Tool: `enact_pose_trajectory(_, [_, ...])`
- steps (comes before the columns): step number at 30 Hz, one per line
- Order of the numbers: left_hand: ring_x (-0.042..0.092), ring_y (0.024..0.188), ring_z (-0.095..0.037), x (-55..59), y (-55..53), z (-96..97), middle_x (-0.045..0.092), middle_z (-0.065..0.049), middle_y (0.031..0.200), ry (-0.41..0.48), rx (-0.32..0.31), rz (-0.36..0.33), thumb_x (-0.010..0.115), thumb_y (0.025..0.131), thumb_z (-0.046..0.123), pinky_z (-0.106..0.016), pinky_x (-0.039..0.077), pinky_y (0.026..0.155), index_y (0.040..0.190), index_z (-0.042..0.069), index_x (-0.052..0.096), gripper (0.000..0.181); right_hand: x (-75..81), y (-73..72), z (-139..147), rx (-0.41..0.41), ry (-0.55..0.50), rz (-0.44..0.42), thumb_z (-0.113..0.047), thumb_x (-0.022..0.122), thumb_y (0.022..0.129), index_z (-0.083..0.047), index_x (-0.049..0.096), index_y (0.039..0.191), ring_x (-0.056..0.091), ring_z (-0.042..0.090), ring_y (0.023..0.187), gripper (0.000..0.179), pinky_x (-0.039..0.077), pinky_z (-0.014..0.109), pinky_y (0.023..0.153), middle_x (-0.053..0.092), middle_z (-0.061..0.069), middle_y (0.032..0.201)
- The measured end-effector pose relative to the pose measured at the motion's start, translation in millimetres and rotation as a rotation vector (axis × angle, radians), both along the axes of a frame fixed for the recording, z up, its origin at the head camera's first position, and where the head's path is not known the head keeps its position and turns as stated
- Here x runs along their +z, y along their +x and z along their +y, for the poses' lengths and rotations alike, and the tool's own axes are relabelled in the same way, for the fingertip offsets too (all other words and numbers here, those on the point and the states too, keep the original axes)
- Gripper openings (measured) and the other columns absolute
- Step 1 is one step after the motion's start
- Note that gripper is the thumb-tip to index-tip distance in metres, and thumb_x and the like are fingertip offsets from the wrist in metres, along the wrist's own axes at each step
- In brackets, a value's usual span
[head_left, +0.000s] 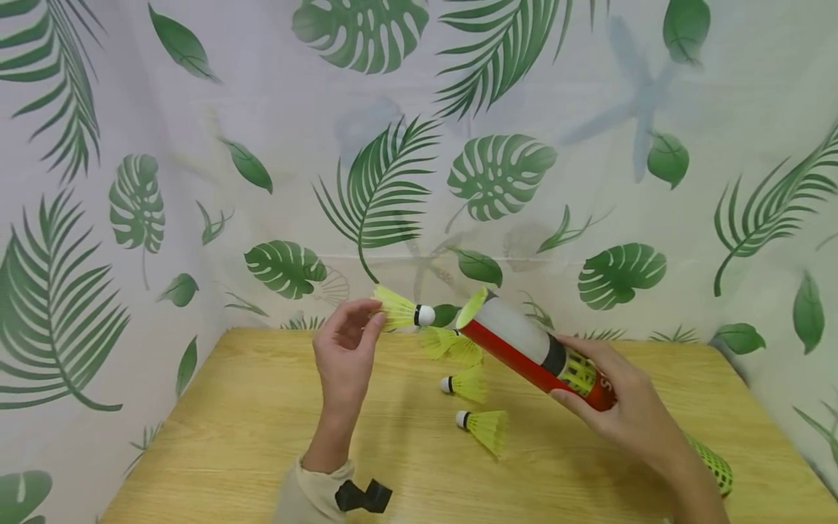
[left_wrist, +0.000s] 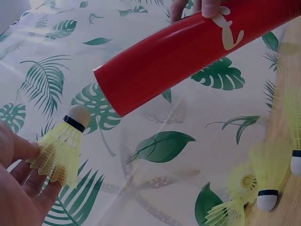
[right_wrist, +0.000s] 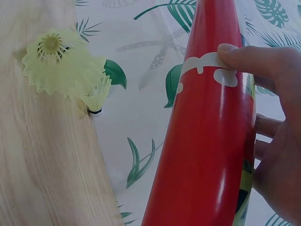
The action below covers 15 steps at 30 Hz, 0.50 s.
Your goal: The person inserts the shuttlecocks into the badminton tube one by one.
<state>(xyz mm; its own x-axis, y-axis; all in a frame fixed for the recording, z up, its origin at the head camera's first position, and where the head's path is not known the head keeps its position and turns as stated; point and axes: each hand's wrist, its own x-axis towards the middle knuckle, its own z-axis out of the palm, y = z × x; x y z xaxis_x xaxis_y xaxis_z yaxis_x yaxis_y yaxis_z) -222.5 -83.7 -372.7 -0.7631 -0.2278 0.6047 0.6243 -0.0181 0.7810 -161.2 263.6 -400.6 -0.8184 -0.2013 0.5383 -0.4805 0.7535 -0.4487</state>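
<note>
In the head view my left hand (head_left: 347, 349) pinches a yellow shuttlecock (head_left: 396, 311) by the rim of its skirt. Its white cork points right, toward the open mouth of a red shuttlecock tube (head_left: 504, 338), a small gap apart. My right hand (head_left: 628, 407) grips that tube near its lower end, tilted with the mouth up and to the left. The left wrist view shows the cork (left_wrist: 77, 115) just below and left of the tube's mouth. In the right wrist view the thumb presses on the red tube wall (right_wrist: 202, 132). The inside of the tube is hidden.
Several yellow shuttlecocks lie on the wooden table (head_left: 262, 437), among them a near shuttlecock (head_left: 486, 428) and one behind it (head_left: 468, 383). A yellow-green perforated object (head_left: 712, 464) lies partly behind my right forearm. A leaf-print cloth (head_left: 393, 218) hangs along the table's back.
</note>
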Motion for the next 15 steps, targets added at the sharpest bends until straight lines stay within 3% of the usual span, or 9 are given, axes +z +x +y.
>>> enact_pose_trajectory(5, [0.068, 0.08, -0.019, -5.7, 2.3, 15.5, 0.071, -0.022, 0.1, 0.021, 0.016, 0.061, 0.073, 0.092, -0.005, -0.019, 0.056, 0.07, 0.106, -0.008, 0.071, 0.015, 0.2, -1.2, -5.2, 0.033, -0.007, -0.012, -0.02, 0.09, 0.081, -0.029, 0.051, 0.151, 0.053, 0.007, 0.107, 0.08, 0.054, 0.032, 0.076, 0.057, -0.008, 0.138])
enact_pose_trajectory(9, [0.07, 0.081, -0.021, -8.2, 3.5, 22.1, 0.072, -0.02, 0.1, 0.032, 0.026, 0.071, 0.073, 0.092, -0.004, -0.019, 0.056, 0.07, 0.106, -0.006, 0.071, 0.014, 0.0, -2.1, -12.1, 0.063, -0.021, -0.031, -0.021, 0.09, 0.081, -0.027, 0.052, 0.149, 0.054, 0.008, 0.11, 0.078, 0.055, 0.034, 0.079, 0.056, -0.008, 0.142])
enact_pose_trajectory(15, [0.069, 0.084, -0.019, -13.2, 4.2, 26.4, 0.07, -0.023, 0.1, 0.038, -0.032, 0.084, 0.072, 0.092, -0.007, -0.021, 0.058, 0.074, 0.105, -0.009, 0.07, 0.014, -1.9, -2.5, -21.0, 0.114, -0.039, -0.054, -0.023, 0.089, 0.083, -0.029, 0.053, 0.148, 0.056, 0.013, 0.109, 0.075, 0.057, 0.033, 0.077, 0.058, -0.007, 0.14])
